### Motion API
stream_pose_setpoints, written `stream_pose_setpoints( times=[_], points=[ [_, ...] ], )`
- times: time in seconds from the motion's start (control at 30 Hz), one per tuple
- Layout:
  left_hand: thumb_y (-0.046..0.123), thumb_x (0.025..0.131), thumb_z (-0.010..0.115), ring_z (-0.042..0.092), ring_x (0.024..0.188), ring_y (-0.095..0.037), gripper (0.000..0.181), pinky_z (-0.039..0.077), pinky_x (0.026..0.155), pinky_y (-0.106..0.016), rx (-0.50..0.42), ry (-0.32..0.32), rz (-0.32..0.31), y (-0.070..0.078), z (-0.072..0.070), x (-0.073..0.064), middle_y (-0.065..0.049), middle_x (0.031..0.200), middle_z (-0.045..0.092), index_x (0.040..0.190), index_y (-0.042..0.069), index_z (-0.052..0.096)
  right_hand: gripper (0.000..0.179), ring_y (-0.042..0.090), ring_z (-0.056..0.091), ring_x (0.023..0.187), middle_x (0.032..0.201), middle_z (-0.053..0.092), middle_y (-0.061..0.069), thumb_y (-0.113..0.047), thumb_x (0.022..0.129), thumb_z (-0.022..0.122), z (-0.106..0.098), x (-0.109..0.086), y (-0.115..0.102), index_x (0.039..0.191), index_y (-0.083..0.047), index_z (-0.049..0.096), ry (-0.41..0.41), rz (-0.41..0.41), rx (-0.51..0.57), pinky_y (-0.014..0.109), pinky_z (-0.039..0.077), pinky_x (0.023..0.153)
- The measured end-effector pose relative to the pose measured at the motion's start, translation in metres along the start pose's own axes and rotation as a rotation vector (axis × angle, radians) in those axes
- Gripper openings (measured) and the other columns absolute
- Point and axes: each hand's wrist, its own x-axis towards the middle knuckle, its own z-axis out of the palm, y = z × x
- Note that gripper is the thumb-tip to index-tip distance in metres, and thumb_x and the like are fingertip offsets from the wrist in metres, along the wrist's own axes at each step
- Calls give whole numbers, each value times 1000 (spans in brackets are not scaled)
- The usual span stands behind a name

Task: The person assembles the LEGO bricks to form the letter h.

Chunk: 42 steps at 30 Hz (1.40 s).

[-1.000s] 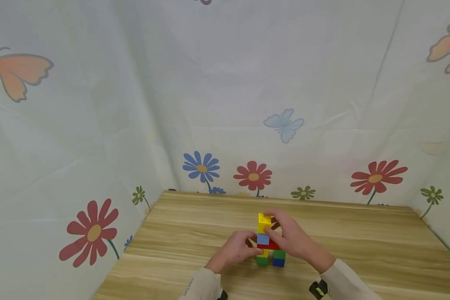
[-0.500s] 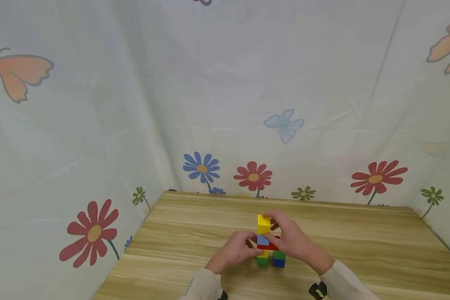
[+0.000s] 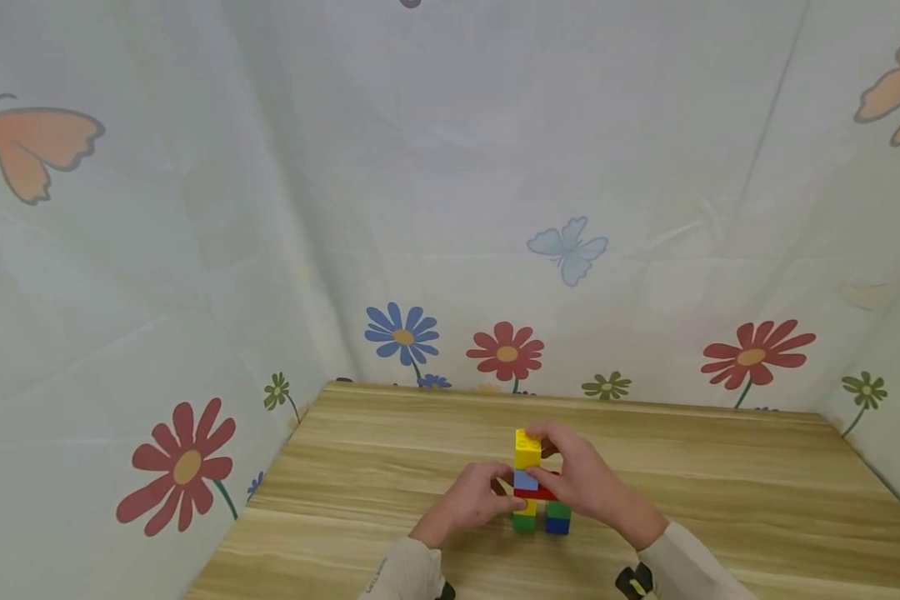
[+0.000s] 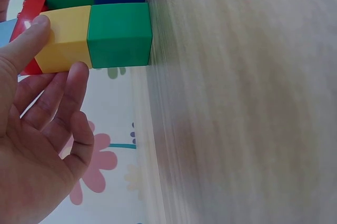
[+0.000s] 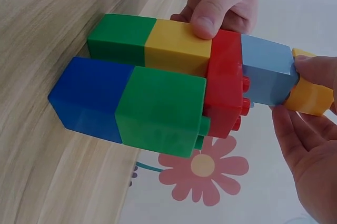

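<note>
A small structure of toy building blocks stands on the table. A lower yellow block (image 5: 178, 45) sits on a green one (image 4: 120, 35); beside them a second green block (image 5: 160, 110) sits on a dark blue block (image 5: 90, 99). Across both columns lies a red block (image 5: 225, 84), its studs partly bare. On its left end is a light blue block (image 5: 268, 70), topped by a yellow block (image 3: 527, 451). My left hand (image 3: 471, 502) pinches the lower yellow block, thumb in front. My right hand (image 3: 587, 477) grips the top yellow block, its thumb near the light blue one.
The wood-grain table (image 3: 375, 442) reaches back to a pale curtain (image 3: 450, 208) printed with flowers and butterflies. Pale sleeves cover both forearms, and a black band (image 3: 635, 581) shows at the right wrist.
The top yellow block has shifted slightly down and left, and my right thumb has slid lower, toward the light blue block. My left hand keeps its place.
</note>
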Motion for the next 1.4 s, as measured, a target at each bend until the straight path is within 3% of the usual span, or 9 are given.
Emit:
stream_pose_setpoints(
  times=[0.5,1.0,1.2,1.4],
  points=[
    [32,84,73,58,74,-5,25,49,67,-22,21,1,-26,-2,1,1,14,91,63,102,16,69,43,10,61,87,110,61,-1,-9,79,77,-5,4,-3,117,-11,56,-65,112,-6,26,52,78],
    [30,84,73,59,73,-5,25,50,65,-22,-11,11,-14,-1,1,-1,13,92,64,103,15,69,44,10,61,88,108,61,0,-8,79,77,-2,1,1,117,-9,55,-20,44,-12,26,52,78],
    [30,84,73,59,73,-5,26,50,64,-22,-7,8,-16,0,0,0,13,92,64,103,14,69,43,13,62,89,109,61,2,-7,79,76,-3,2,-2,117,-8,56,-27,45,-8,33,53,78],
    [31,84,72,59,74,-5,26,50,65,-21,1,2,-23,-1,1,1,14,92,64,103,15,69,43,11,63,87,109,62,1,-10,79,77,-4,3,-2,117,-10,56,-44,73,-28,26,53,77]
  ],
)
